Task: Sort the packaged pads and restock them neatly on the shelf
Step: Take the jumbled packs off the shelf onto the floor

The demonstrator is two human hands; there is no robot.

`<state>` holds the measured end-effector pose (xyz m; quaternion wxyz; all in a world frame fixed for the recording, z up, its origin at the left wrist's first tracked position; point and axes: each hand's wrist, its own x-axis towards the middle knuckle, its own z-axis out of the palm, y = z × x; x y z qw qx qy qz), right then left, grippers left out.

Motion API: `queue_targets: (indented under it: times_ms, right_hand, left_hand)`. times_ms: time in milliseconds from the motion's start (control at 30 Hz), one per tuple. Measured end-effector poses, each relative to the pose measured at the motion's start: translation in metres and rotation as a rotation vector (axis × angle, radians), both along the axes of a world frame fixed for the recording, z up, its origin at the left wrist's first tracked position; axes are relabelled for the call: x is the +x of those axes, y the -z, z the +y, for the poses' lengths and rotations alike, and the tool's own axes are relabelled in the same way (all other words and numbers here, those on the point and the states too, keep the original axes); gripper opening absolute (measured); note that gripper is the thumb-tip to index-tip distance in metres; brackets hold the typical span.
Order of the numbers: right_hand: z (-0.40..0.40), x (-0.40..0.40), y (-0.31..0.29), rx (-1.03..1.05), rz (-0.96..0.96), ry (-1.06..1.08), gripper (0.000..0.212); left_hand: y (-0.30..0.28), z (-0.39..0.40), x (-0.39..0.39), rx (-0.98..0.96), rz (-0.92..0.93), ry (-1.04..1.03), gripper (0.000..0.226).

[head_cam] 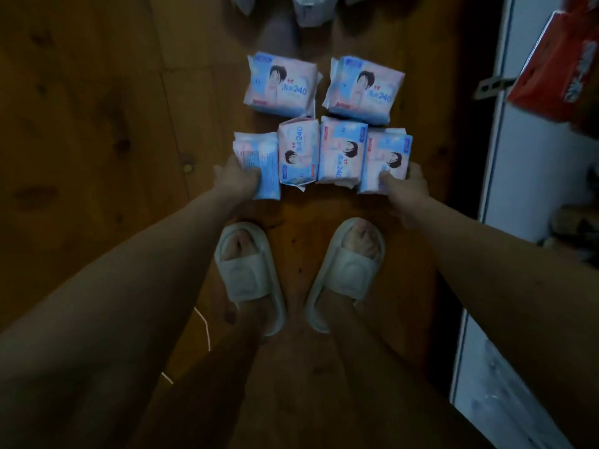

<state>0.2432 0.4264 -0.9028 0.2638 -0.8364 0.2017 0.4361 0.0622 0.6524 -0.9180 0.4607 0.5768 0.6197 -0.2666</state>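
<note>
My forearms reach down past slippers point(249, 280). Left hand point(234, 181) and right hand point(406, 186) each grip an end pack of 4 pad packs point(324, 157) on the floor point(97, 124); 2 more packs point(324, 85) lie just beyond.

Bare forearms and legs — pale open-toed slippers point(301, 273) with broad straps.

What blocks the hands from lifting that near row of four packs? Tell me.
Nothing visible. The left hand grips the leftmost pack and the right hand grips the rightmost pack; two packs sit between them.
</note>
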Motion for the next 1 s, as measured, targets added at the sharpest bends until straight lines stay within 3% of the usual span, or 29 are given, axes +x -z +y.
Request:
queue_targets:
  times_ms: [133, 233, 367, 467, 600, 700, 800, 1000]
  right_hand:
    - [0.002, 0.002, -0.028, -0.083, -0.021, -0.215, 0.06]
    - [0.019, 0.004, -0.077, -0.056, 0.002, -0.342, 0.053]
    - [0.059, 0.002, -0.188, 0.046, 0.112, -0.578, 0.031]
    - [0.092, -0.003, -0.315, 0.133, 0.055, -0.724, 0.019]
    - [0.121, -0.014, -0.487, 0.217, -0.051, -0.854, 0.021]
    - [0.139, -0.029, -0.584, 0.212, -0.119, -0.993, 0.031]
    - [0.171, -0.047, -0.648, 0.195, -0.162, -1.064, 0.036]
    - [0.278, -0.077, -0.74, 0.141, -0.322, -1.21, 0.034]
  left_hand:
    - [-0.031, -0.004, 0.018, 0.023, 0.002, 0.069, 0.071]
    - [-0.084, -0.001, 0.038, 0.103, 0.008, 0.331, 0.067]
    - [-0.202, 0.008, 0.069, 0.09, -0.033, 0.659, 0.045]
    - [-0.329, 0.014, 0.087, 0.089, -0.08, 0.768, 0.036]
    - [-0.503, 0.021, 0.084, 0.172, -0.09, 0.822, 0.033]
    - [-0.601, 0.032, 0.063, 0.239, -0.155, 0.744, 0.028]
    - [-0.669, 0.059, 0.04, 0.307, -0.241, 0.664, 0.021]
    - [-0.774, 0.166, 0.01, 0.545, -0.334, 0.731, 0.021]
